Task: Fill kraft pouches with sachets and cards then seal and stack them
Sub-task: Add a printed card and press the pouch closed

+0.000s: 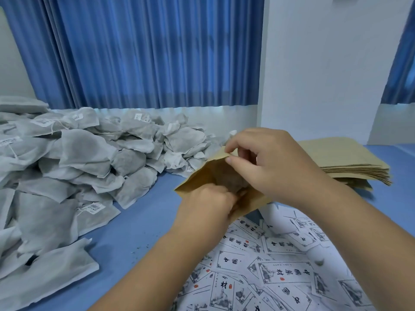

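Dozens of soft, light sachets (pixel 78 158) heap on the left of the table (pixel 139 221). Printed cards (pixel 280 265) lie spread at near right, and a flat stack of kraft pouches (pixel 350 158) sits at far right. One open pouch (pixel 197 176) is raised between them. It is thin, creasable paper, probably best held by its lip. The right hand (pixel 276 162) pinches the far lip between thumb and forefinger. The left hand (pixel 206 205) curls its fingers inside the mouth, seemingly round a grey sachet (pixel 233 180) that looks limp and squashable.
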`<state>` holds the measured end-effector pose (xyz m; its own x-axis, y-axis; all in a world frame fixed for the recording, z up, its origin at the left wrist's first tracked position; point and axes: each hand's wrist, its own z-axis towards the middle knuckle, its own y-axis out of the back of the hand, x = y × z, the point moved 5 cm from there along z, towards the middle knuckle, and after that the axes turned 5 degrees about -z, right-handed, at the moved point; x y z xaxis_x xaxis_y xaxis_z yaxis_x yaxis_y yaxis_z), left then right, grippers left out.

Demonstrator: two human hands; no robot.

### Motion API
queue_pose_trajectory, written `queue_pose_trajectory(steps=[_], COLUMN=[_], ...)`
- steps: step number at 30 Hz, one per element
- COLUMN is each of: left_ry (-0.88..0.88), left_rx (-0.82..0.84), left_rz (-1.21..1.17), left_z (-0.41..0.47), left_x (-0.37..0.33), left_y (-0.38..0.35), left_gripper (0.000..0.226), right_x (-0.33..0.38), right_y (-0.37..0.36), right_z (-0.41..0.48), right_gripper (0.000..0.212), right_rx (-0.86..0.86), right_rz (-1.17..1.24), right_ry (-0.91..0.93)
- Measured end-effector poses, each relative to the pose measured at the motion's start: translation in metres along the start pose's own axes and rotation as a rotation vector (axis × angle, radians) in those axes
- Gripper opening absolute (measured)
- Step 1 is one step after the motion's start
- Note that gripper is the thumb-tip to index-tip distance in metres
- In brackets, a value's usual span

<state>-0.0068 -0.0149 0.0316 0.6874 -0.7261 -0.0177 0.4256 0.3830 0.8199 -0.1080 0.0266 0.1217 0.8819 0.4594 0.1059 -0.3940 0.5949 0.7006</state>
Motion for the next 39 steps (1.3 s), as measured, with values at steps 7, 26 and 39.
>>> queue_pose_trajectory(steps=[7, 26, 39], left_ry=[-0.057, 0.271, -0.001], left_rx=[0.039, -0.369, -0.255], left_rz=[-0.212, -0.362, -0.509], left_z=[-0.003, -0.016, -0.02], left_x=[0.0, 0.043, -0.025], left_y=[0.002, 0.045, 0.047], left_gripper=[0.026, 0.047, 0.04], right_x=[-0.004, -0.01, 0.019], right_y=[-0.004, 0.013, 0.065], right_z=[-0.001, -0.003, -0.092], right_gripper=[0.005, 0.01, 0.016], right_rx=[0.017, 0.045, -0.262], right_rz=[-0.007, -0.029, -0.431], right_ry=[-0.017, -0.092, 0.071])
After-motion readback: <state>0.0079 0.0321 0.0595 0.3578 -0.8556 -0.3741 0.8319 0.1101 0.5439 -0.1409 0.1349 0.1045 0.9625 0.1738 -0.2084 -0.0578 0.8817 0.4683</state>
